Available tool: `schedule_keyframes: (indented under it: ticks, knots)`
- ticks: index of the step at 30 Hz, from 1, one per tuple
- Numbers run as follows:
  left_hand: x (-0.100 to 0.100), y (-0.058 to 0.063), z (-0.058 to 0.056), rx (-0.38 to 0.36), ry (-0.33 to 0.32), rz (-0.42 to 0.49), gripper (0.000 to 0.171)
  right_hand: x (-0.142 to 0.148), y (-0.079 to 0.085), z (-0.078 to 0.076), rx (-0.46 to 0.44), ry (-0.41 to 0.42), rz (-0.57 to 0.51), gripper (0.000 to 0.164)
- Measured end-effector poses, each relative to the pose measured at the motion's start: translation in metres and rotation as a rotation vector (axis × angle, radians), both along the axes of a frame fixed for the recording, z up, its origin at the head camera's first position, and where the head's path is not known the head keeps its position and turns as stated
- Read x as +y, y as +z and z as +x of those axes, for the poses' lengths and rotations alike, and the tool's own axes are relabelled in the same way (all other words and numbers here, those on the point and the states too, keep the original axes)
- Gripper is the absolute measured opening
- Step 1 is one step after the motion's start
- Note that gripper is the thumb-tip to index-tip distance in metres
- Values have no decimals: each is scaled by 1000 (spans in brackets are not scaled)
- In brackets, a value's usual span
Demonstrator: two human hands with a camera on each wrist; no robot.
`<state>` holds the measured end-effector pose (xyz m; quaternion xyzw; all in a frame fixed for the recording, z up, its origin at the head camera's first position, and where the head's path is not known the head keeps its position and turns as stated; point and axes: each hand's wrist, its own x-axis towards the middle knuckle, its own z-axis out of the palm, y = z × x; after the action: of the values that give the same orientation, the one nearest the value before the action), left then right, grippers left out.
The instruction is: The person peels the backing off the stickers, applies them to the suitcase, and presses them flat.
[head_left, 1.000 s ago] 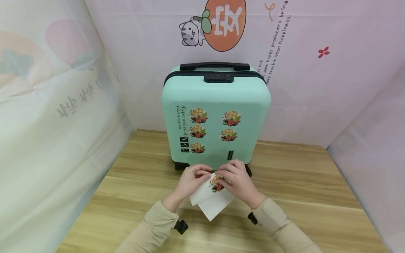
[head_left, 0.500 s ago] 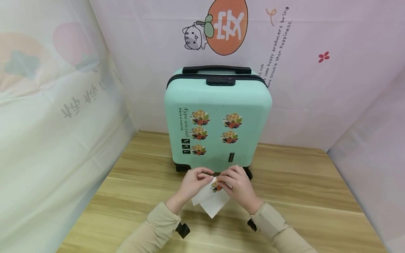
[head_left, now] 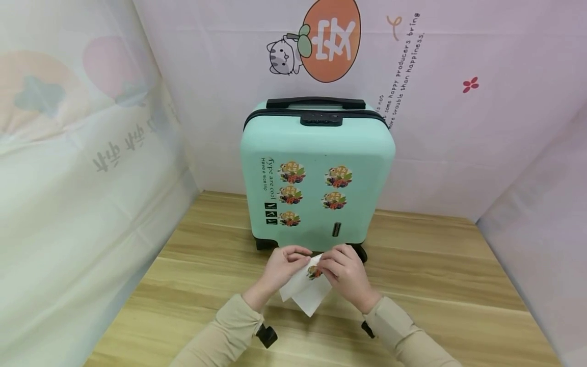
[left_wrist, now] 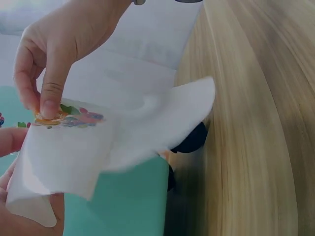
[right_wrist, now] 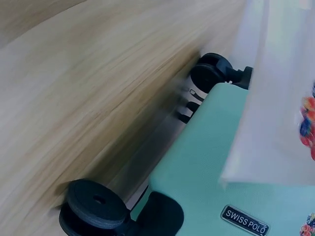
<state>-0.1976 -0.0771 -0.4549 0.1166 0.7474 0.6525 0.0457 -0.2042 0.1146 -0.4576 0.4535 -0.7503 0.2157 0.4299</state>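
Observation:
My left hand holds a white backing sheet by its upper edge, low in front of the mint-green suitcase. On the sheet is a round sticker with colourful fruit. My right hand pinches the sticker's edge between thumb and fingers; the left wrist view shows the thumb pressed on its orange part. There the sheet bends and its free end sticks out. Several matching fruit stickers are on the suitcase front, three in a left column and two in a right column. The right wrist view shows no fingers.
Upright on the wooden table, the suitcase stands against a printed cloth backdrop. Its black wheels touch the tabletop. A small nameplate sits low on its front. More cloth hangs at both sides.
My right hand's fingers have shifted slightly over the sticker, and less of it shows. The sheet has narrowed and tilted a little. The head view has moved slightly; the suitcase stays put.

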Motion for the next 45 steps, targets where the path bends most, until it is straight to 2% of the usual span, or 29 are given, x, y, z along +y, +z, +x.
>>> schedule_keyframes:
  ticks: [3,4,9,14,22,25,28,32,35,40,45]
  knots:
    - [1,0,-1,2,21,14,21,1,-1,0,-7,13,1,27]
    - [2,0,-2,5,27,17,21,2,-1,-1,-12,17,3,28]
    - [2,-1,-3,28,46,-2,19,2,-2,0,-57,16,22,6]
    - [0,-4,-8,74,56,-38,20,1,-1,2,-113,31,35,24]
    - [-6,-19,-17,87,29,-121,24,3,-2,9,-284,119,25,27]
    - [-8,-26,-20,107,54,-164,23,6,-4,10,-409,158,-31,25]
    - [-10,-33,-23,108,84,-174,22,8,-4,11,-587,174,-113,23]
    - [-12,-43,-25,71,123,-164,21,13,2,11,-849,163,-230,15]
    - [-12,-50,-26,32,152,-158,19,16,8,9,-1014,149,-308,8]
    - [-8,-66,-32,8,198,-169,17,18,16,2,-1197,115,-414,12]
    - [-2,-79,-35,-15,241,-196,16,19,19,0,-1332,118,-484,21]
